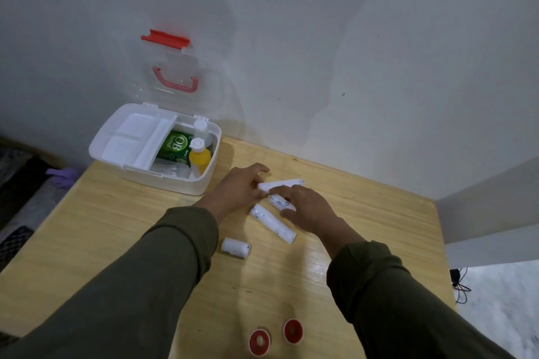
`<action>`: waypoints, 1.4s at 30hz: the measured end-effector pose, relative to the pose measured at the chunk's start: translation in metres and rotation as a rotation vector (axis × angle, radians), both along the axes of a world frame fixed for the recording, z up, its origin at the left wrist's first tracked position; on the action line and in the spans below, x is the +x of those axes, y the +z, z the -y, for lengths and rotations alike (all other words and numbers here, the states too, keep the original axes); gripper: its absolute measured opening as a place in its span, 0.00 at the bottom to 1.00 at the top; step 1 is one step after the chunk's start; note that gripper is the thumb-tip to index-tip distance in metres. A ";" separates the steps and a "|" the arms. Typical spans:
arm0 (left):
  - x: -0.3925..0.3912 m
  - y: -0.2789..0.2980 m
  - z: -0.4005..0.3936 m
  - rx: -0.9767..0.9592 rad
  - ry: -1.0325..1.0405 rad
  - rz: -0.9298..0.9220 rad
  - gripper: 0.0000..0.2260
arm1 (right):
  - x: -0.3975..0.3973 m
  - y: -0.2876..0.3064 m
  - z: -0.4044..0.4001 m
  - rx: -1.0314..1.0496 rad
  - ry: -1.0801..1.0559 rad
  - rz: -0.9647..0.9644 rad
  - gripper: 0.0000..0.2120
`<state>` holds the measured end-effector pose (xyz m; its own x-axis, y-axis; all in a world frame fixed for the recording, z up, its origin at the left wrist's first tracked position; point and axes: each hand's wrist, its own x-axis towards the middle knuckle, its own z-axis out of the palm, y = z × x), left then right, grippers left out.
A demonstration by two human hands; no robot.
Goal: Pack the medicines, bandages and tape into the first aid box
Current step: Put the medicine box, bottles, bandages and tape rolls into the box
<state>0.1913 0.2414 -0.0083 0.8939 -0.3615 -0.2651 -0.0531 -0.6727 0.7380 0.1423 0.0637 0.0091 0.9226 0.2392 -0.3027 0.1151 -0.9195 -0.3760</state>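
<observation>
Both hands reach fwd over the wooden table [116, 230]. Left hand [237, 188] pinches a white bandage roll [284, 183]; right hand [309, 210], fingers loosely curled, rests on a 2nd roll [278, 202], grip unclear. Two more rolls [272, 223] lie nearby. First aid box [110, 146] stands open w/ bottles inside; two red tape rolls [293, 331] at the near edge.

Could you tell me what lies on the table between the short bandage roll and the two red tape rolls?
Nothing: in the head view, bare wood separates the short bandage roll from the two red tape rolls.
</observation>
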 end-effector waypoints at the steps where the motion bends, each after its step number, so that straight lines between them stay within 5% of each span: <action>1: 0.000 -0.001 0.000 -0.010 -0.001 0.009 0.23 | 0.000 -0.001 0.000 0.006 -0.003 0.002 0.21; 13: 0.006 0.030 0.011 -0.287 0.174 0.151 0.11 | 0.004 0.021 0.012 0.172 -0.188 0.160 0.22; 24: 0.011 0.080 0.017 -0.430 0.239 0.238 0.11 | 0.009 0.069 0.021 0.262 -0.308 0.294 0.23; 42: -0.001 0.130 -0.071 -0.439 0.387 0.268 0.11 | 0.030 0.121 -0.063 0.458 -0.243 0.375 0.22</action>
<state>0.1904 0.3128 0.1212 0.9961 -0.0237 0.0847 -0.0878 -0.3187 0.9438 0.1724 0.1266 0.1296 0.9902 0.0384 0.1344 0.1234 -0.6919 -0.7114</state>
